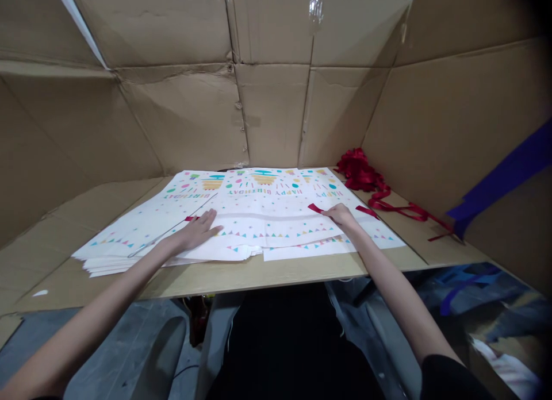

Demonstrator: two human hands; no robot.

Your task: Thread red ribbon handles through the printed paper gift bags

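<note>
White sheets printed with birthday lettering, cakes and coloured flags lie spread in overlapping piles on the table. My left hand rests flat on them with its fingers apart, beside a short red ribbon end. A thin metal rod lies slanted on the left pile near my left wrist. My right hand is closed on a short red ribbon piece, which sticks out to the left over the sheets. Another red ribbon piece lies just right of my right hand.
A heap of red ribbon sits at the back right, with a strand trailing right. Cardboard walls enclose the table. A purple strip hangs at right. A white scrap lies at the left front.
</note>
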